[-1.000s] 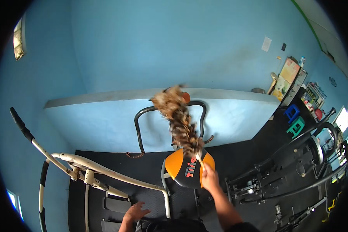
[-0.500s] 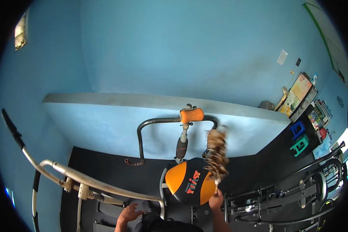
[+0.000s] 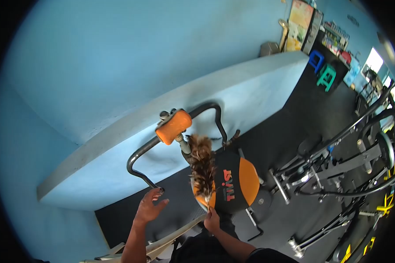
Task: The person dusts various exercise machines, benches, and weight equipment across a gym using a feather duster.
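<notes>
In my right hand point(image 3: 212, 221) is the short handle of a brown feather duster point(image 3: 202, 168), held upright. Its feathers lie in front of the machine's grey post point(image 3: 182, 143) and part of the black and orange panel point(image 3: 230, 184) lettered "TWIST". My left hand point(image 3: 149, 208) has its fingers spread and holds nothing. Its fingertips are close to the lower end of the machine's bent black handlebar point(image 3: 138, 153); whether they touch it I cannot tell. An orange pad point(image 3: 174, 126) sits at the top of the post.
Behind the machine runs a low light-blue wall point(image 3: 250, 96) with a grey ledge. Gym machines with black bars point(image 3: 338, 162) stand on the right. A beige metal bar point(image 3: 180, 234) crosses near my body. Blue point(image 3: 316, 60) and green stools point(image 3: 326, 77) are at the far right.
My view has turned and tilted to the right. The feather duster has swung from the machine's right side to in front of its post. My left hand has risen toward the handlebar's left end.
</notes>
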